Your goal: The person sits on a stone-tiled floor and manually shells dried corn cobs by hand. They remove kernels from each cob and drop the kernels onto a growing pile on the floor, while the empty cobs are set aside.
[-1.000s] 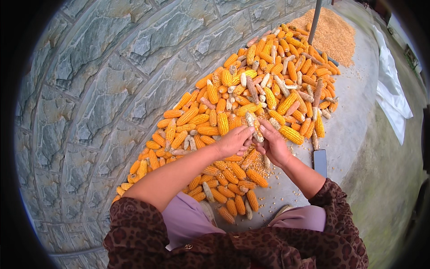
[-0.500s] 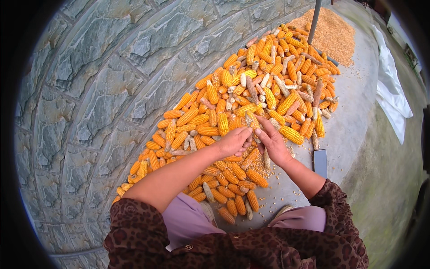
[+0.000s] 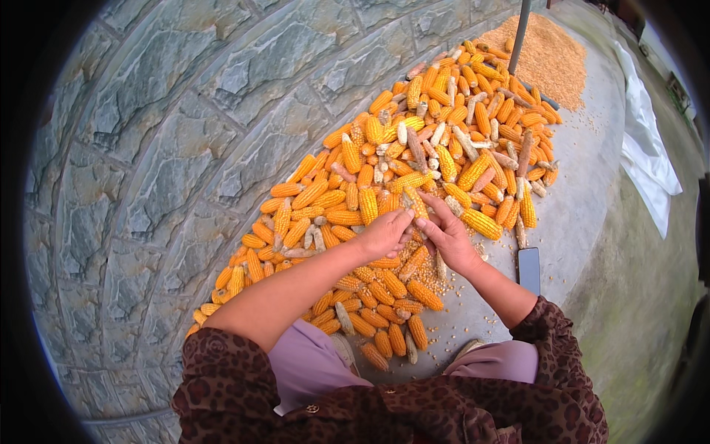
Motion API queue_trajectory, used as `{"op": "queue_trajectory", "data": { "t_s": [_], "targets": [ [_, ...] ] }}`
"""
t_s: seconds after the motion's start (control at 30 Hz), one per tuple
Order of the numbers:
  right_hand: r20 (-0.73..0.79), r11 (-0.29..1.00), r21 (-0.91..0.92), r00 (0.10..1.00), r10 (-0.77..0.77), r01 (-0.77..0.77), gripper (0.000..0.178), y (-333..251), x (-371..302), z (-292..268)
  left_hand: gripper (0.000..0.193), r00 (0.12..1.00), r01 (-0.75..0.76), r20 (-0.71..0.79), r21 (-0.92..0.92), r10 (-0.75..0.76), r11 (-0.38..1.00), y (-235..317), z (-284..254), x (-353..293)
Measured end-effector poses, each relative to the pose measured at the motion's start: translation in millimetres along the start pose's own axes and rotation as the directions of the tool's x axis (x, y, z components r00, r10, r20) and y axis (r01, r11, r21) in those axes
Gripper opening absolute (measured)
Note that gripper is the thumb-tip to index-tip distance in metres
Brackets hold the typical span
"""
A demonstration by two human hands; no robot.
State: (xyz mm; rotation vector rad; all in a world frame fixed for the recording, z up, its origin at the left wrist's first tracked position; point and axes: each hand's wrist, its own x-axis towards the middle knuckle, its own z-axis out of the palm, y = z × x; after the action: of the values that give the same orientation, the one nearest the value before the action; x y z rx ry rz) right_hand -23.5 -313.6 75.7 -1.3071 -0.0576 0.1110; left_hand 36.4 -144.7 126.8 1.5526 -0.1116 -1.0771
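Between my two hands, over the middle of a heap of dried corn cobs, is one yellow corn cob. Pale bare patches show near its upper end. My left hand is closed at the cob's lower left side, its fingers curled. My right hand wraps the other side, with the thumb pressed across the cob and the fingers behind it. The cob's lower part is hidden by the hands. Loose kernels lie beneath them.
A stone-faced wall borders the heap on the left. Farther off, a grey pole stands before a pile of shelled kernels. A phone lies right of my right forearm. White sheeting is at the far right.
My right thumb has shifted slightly up and left across the cob. My left hand stays nearly in place, and the heap looks the same.
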Motion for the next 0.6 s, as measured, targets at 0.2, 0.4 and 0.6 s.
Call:
{"op": "queue_trajectory", "data": {
  "t_s": [0.2,0.4,0.6],
  "targets": [
    [0.002,1.000,-0.024,1.000,-0.013,0.013,0.053,-7,-1,1,0.034,1.000,0.003,0.025,-0.033,-0.002,0.999,0,-5,0],
    [-0.021,0.986,-0.163,0.999,-0.034,0.030,0.055,-12,-3,4,0.038,1.000,-0.003,-0.002,0.025,0.003,1.000,3,-3,-2],
    [-0.010,0.905,-0.397,0.985,-0.173,0.155,0.058,-7,-2,2,0.037,0.999,0.032,0.012,0.005,-0.032,0.999,5,-7,-2]
  ]
}}
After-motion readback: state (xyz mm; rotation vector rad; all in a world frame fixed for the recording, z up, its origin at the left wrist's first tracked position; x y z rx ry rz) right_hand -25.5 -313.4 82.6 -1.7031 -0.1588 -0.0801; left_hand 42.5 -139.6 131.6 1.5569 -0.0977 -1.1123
